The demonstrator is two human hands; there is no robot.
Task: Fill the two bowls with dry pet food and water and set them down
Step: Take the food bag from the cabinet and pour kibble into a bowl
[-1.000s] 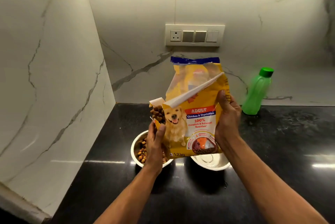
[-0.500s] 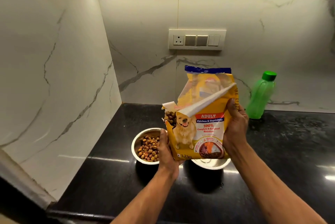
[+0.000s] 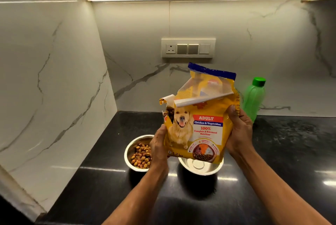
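Gripping the yellow bag (image 3: 201, 130) between them, the left hand (image 3: 160, 144) and right hand (image 3: 239, 130) held it above both bowls (image 3: 131, 152); it read "ADULT Chicken & Vegetables".

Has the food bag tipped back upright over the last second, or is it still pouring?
Yes. The food bag has swung slightly upright and rightward relative to the kibble bowl; nothing is pouring now.

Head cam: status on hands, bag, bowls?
Both hands, left and right, hold bag upright. Left bowl has kibble; right bowl empty. Bottle capped, nothing blocking.
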